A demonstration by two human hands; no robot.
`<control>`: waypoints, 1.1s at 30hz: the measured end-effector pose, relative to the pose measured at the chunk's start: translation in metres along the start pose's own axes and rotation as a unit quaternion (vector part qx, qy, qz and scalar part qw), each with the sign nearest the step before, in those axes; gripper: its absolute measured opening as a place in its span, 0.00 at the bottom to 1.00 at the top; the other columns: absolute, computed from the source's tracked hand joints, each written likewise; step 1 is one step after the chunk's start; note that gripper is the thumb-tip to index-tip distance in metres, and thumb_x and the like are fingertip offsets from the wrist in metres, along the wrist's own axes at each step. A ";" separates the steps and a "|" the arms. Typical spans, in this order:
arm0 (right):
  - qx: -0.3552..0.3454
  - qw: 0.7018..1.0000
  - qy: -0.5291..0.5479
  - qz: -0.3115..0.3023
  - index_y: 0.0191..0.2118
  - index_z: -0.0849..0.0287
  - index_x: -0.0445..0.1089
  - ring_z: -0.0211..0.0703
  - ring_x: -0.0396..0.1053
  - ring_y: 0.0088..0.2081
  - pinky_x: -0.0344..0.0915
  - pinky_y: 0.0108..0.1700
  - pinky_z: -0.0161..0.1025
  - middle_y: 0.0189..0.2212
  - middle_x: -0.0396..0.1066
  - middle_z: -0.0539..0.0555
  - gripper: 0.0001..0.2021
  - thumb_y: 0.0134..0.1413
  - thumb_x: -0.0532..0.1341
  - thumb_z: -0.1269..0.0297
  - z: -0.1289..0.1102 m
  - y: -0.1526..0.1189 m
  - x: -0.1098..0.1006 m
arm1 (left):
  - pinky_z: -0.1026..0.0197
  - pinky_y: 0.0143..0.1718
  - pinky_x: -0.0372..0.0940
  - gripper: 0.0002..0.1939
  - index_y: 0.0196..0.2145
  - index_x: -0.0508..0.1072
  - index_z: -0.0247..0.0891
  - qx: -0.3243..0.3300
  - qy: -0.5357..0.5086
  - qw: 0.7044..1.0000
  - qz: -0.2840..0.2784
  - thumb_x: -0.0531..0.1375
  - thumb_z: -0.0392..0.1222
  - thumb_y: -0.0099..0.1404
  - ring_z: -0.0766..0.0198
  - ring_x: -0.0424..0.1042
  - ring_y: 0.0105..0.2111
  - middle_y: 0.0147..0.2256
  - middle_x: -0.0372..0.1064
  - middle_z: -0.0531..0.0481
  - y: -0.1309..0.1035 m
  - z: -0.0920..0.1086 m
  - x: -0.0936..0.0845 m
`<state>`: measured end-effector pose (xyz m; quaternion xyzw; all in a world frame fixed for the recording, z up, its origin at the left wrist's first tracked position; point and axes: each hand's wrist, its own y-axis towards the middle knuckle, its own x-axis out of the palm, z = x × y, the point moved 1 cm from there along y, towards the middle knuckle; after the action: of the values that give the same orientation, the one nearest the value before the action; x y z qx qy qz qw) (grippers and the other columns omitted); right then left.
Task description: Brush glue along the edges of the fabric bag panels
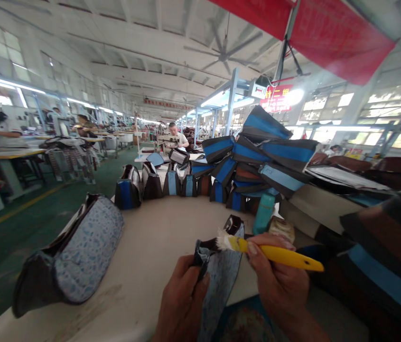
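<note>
My right hand [280, 280] is closed round a yellow-handled brush [285, 256], its pale bristles pointing left at the rim of a fabric bag piece. That bag piece [221, 270], dark-edged with a light blue patterned side, is pinched by its near corner in my left hand [184, 294]. The bristles are close to the piece's upper edge; whether they touch it I cannot tell. On the table's left lies another bag piece [89, 251] with a blue floral pattern and dark ends. Part of the held piece runs out of view below.
A cream table [150, 237] lies in front of me. Along its back stand several bag pieces [172, 183], beside a tall pile of blue-striped ones [275, 152]. A teal bottle [263, 213] and a jar [282, 230] stand at right. Co-workers [177, 135] sit farther off.
</note>
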<state>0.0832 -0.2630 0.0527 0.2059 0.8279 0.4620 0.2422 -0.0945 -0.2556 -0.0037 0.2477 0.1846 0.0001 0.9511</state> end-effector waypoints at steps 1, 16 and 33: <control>0.009 1.000 0.008 0.002 0.38 0.55 0.70 0.37 0.69 0.31 0.66 0.31 0.32 0.30 0.69 0.49 0.04 0.62 0.58 0.70 -0.001 -0.002 -0.001 | 0.62 0.41 0.68 0.13 0.35 0.76 0.42 -0.003 -0.001 1.000 0.002 0.53 0.47 0.69 0.60 0.72 0.41 0.43 0.70 0.46 0.000 0.000 0.000; -0.024 0.996 0.045 -0.075 0.39 0.56 0.69 0.38 0.69 0.28 0.66 0.32 0.35 0.28 0.69 0.49 0.06 0.60 0.56 0.73 -0.008 -0.013 0.005 | 0.63 0.41 0.71 0.13 0.37 0.77 0.44 0.009 0.015 1.000 0.000 0.54 0.47 0.69 0.61 0.74 0.41 0.42 0.72 0.47 -0.005 -0.001 -0.006; -0.120 0.991 0.027 -0.044 0.45 0.55 0.65 0.41 0.67 0.24 0.65 0.24 0.35 0.25 0.68 0.51 0.11 0.56 0.58 0.73 -0.023 -0.031 0.018 | 0.60 0.42 0.74 0.14 0.40 0.77 0.48 0.026 0.038 0.998 0.034 0.54 0.53 0.68 0.57 0.75 0.42 0.45 0.71 0.46 -0.013 -0.023 -0.004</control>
<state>0.0516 -0.2834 0.0327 0.1262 0.7811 0.5521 0.2629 -0.1073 -0.2563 -0.0271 0.2780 0.2123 0.0367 0.9361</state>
